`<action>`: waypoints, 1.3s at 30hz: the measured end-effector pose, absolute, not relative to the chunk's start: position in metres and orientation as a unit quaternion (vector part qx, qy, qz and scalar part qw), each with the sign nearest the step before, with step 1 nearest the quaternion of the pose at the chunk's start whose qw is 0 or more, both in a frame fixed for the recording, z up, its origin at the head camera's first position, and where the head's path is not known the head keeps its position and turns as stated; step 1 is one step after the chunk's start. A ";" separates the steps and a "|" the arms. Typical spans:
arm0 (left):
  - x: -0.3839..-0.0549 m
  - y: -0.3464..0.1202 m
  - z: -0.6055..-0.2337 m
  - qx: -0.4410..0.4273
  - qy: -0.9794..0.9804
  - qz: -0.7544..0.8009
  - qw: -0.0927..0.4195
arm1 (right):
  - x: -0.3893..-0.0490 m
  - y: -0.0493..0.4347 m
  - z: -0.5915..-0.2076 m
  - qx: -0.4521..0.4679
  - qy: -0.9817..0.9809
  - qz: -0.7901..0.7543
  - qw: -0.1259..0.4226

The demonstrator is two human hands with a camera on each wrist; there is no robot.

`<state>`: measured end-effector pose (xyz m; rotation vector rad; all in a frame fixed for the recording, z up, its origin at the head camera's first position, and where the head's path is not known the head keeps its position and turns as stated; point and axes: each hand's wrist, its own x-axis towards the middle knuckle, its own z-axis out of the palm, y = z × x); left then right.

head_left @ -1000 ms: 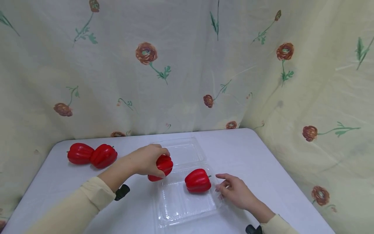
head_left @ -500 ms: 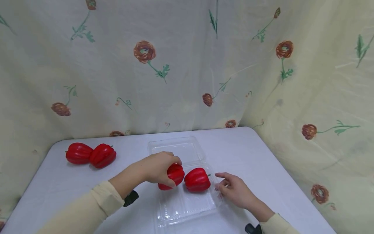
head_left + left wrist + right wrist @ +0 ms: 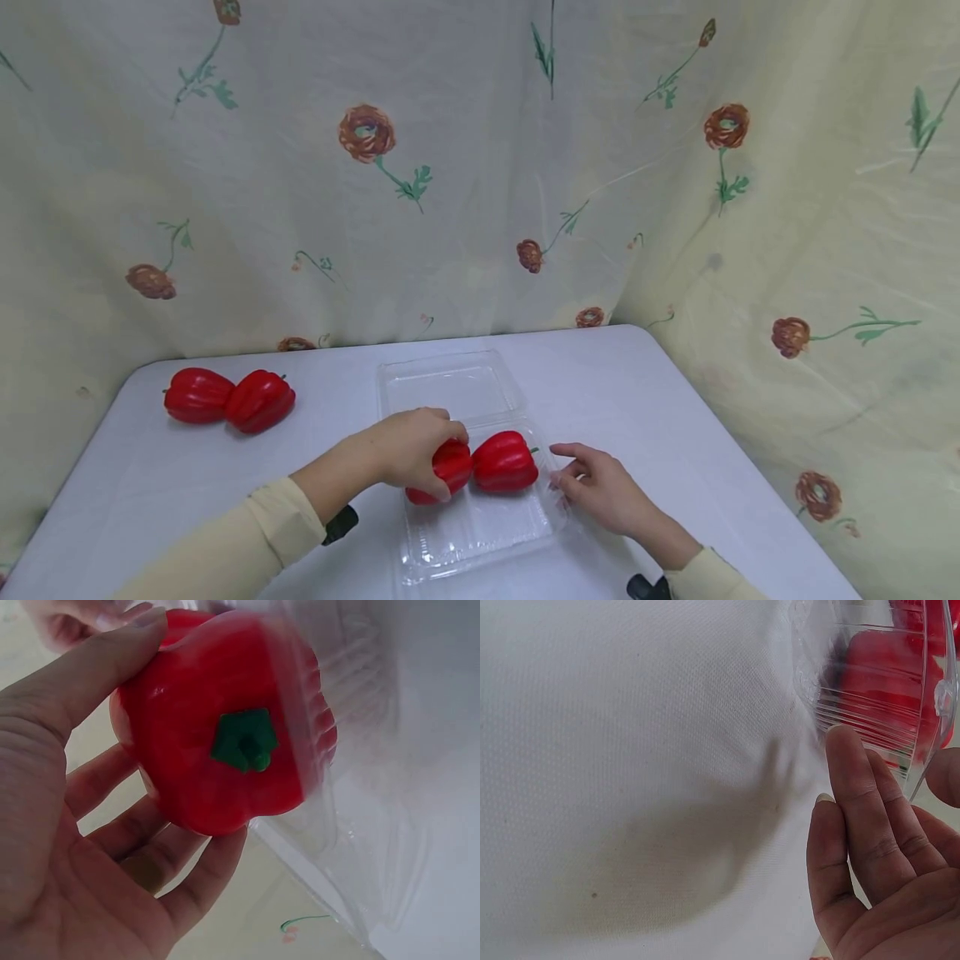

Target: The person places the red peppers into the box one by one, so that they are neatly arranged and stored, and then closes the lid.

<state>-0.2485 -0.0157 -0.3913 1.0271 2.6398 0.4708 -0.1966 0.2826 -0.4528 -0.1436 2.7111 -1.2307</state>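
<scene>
My left hand grips a red bell pepper with thumb and fingers around its sides. Its green stem faces the left wrist camera. This pepper is low over the left part of a clear plastic clamshell container, whose lid lies folded back behind it. A second red bell pepper lies inside the container, right beside the held one. At the container's right edge, my right hand has thumb and fingers on either side of the rim, its index finger extended.
Two more red bell peppers, one left and one right, lie touching each other at the back left of the white table. A flowered curtain hangs behind the table and along its right side.
My left hand has carried its pepper rightward and then down into the container, beside the other pepper. The right hand stays at the rim. The view has shifted slightly.
</scene>
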 end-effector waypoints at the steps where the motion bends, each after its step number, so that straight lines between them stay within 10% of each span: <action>1: -0.248 -0.015 -0.393 0.355 0.911 0.161 0.134 | -0.197 0.283 -0.453 -0.049 0.907 -0.410 0.080; 39: -0.252 -0.018 -0.410 0.373 0.914 0.127 0.094 | -0.199 0.280 -0.452 -0.038 0.903 -0.417 0.094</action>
